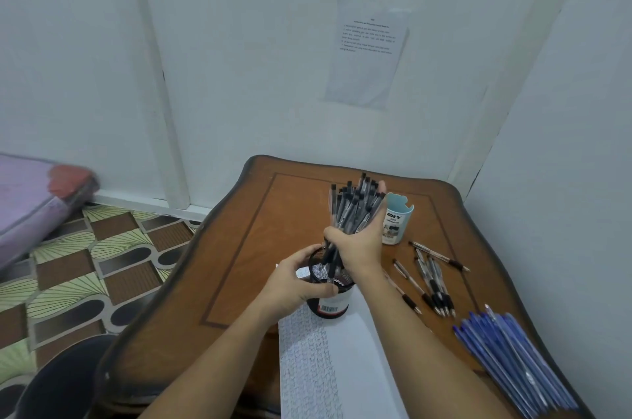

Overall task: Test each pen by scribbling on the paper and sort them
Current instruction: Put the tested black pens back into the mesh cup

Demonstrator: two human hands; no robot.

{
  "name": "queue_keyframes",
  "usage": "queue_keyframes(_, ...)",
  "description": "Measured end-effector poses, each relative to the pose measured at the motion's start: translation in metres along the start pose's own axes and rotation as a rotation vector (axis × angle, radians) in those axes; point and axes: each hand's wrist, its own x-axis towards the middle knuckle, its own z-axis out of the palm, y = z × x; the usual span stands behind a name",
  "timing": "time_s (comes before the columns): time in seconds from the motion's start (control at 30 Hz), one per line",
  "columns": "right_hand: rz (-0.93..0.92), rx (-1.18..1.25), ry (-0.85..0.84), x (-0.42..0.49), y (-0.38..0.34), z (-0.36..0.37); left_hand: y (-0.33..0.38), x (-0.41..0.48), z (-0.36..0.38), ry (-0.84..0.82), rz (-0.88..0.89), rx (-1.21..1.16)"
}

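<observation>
My right hand (359,247) grips a thick bundle of black pens (355,206), their tips down inside a black mesh pen cup (328,302). My left hand (290,285) holds the cup by its rim and side. The cup stands on a white paper (328,367) covered with rows of scribbles. Several black pens (431,278) lie loose on the table to the right. A pile of blue pens (513,360) lies at the table's right front corner.
A light blue pen holder (396,223) stands behind my right hand on the brown wooden table (256,247). White walls close in behind and to the right. A dark bin (65,381) sits on the patterned floor at left.
</observation>
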Motion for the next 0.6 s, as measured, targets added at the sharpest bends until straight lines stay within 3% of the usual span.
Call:
queue_keyframes(0.3, -0.061, -0.195, -0.141, -0.005, 0.01, -0.003, 0.0, -0.001, 0.0, -0.006, 0.038, -0.03)
queue_keyframes(0.6, 0.136, -0.284, -0.167, -0.017, 0.036, -0.012, 0.002, -0.004, 0.001, -0.015, 0.073, -0.064)
